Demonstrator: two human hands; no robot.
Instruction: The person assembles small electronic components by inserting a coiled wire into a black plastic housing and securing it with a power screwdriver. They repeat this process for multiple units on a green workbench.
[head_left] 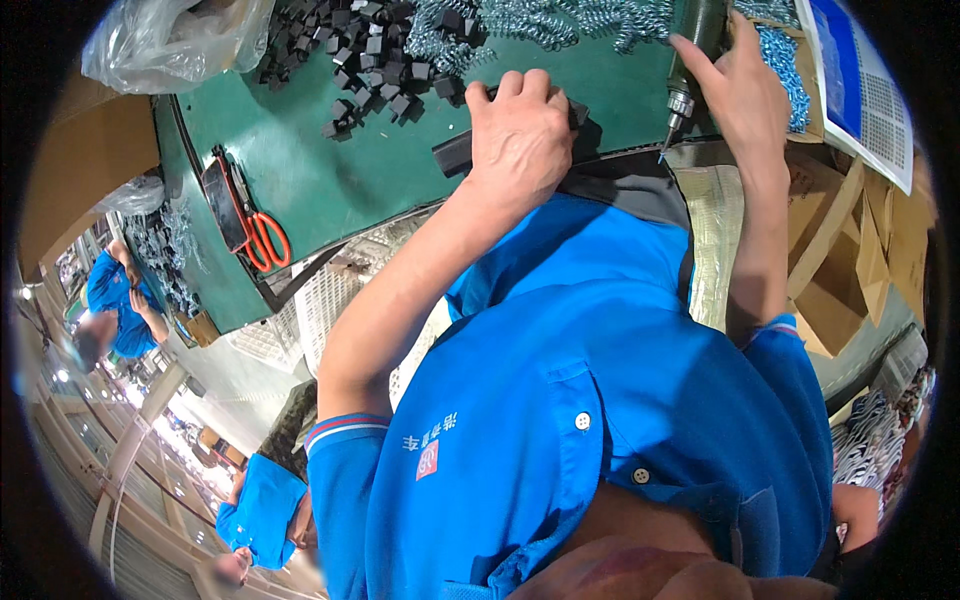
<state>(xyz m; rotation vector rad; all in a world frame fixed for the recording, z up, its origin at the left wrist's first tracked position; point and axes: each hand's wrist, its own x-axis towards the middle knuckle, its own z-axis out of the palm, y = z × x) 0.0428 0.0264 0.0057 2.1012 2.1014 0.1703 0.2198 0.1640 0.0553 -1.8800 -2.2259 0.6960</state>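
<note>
My left hand (pixel 520 135) is closed over a black bar-shaped part (pixel 453 154) near the table's front edge. One end of the part sticks out on each side of my fist. To the right, my right hand (pixel 742 95) is wrapped round a dark green power screwdriver (pixel 702 40), thumb across its body. The screwdriver points down and slightly left, and a small bluish tip, perhaps a screw, shows at its lower end. A heap of small black blocks (pixel 385 65) and a pile of silvery coil springs (pixel 540 22) lie beyond my left hand.
Orange-handled scissors (pixel 265 243) and a dark phone (pixel 226 205) lie on the green tabletop (pixel 320 190) at left. A plastic bag (pixel 175 40) sits at the back left. Bluish screws (pixel 783 75) fill a box at right, beside cardboard (pixel 835 260). Two co-workers (pixel 265 510) (pixel 120 300) are at left.
</note>
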